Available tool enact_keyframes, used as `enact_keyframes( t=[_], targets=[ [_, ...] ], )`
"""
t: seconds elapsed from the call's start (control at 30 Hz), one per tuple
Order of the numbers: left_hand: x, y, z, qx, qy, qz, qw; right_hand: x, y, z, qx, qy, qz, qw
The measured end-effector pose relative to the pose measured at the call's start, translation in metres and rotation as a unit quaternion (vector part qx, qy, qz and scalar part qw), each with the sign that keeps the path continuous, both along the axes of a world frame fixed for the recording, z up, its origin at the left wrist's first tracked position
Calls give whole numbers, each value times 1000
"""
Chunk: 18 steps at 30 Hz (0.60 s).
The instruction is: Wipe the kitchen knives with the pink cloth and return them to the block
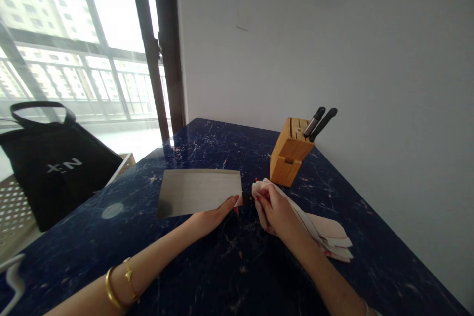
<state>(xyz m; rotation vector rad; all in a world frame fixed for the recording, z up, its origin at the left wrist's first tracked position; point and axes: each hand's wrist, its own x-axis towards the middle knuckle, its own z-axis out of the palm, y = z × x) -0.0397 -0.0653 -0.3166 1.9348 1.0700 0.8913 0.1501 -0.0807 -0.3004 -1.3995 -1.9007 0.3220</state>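
Note:
A cleaver [200, 190] with a broad metal blade is held above the dark blue table, its blade pointing left. My left hand [218, 212] pinches the blade's lower right corner beside the handle, thumb on the near face. The dark handle [247, 198] shows only in part; its right end is covered by a pale pink and white cloth [328, 231]. My right hand [274, 210] is closed on that cloth, bunched around the handle's end. The rest of the cloth trails to the right below my wrist.
A wooden knife block [289, 153] with two black-handled tools [320, 121] stands just behind my right hand. The marble-patterned table [229, 138] meets a white wall. A black bag [62, 163] is at the left, by the window.

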Motion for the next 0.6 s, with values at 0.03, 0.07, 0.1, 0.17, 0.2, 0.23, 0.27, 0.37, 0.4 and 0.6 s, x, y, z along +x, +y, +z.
enact_keyframes(
  t=[0.03,0.07,0.1,0.17,0.2,0.23,0.27,0.37,0.4,0.6],
  targets=[
    [0,-1,1,-4,2,3,1000,1,1,0,1,-1,-5,1000],
    [0,-1,1,-5,3,5,1000,1,1,-1,3,-1,-6,1000],
    [0,-1,2,-1,4,4,1000,0,0,-3,5,-2,0,1000],
    [0,0,1,17,4,-9,1000,-5,-2,-6,10,-2,20,1000],
    [-1,1,1,26,6,-16,1000,-7,-3,-6,11,-1,30,999],
    [-1,2,0,31,6,-21,999,-8,-4,-6,13,-1,37,999],
    [-1,2,0,31,5,-22,999,-8,-4,-5,12,-3,39,999],
    [-1,1,0,5,-1,-7,1000,-2,-1,-1,13,-18,24,999],
    [0,0,0,-4,-1,1,1000,0,0,0,11,-23,14,1000],
    [1,2,1,24,4,-8,1000,-6,-2,-10,19,-30,29,999]
  ],
)
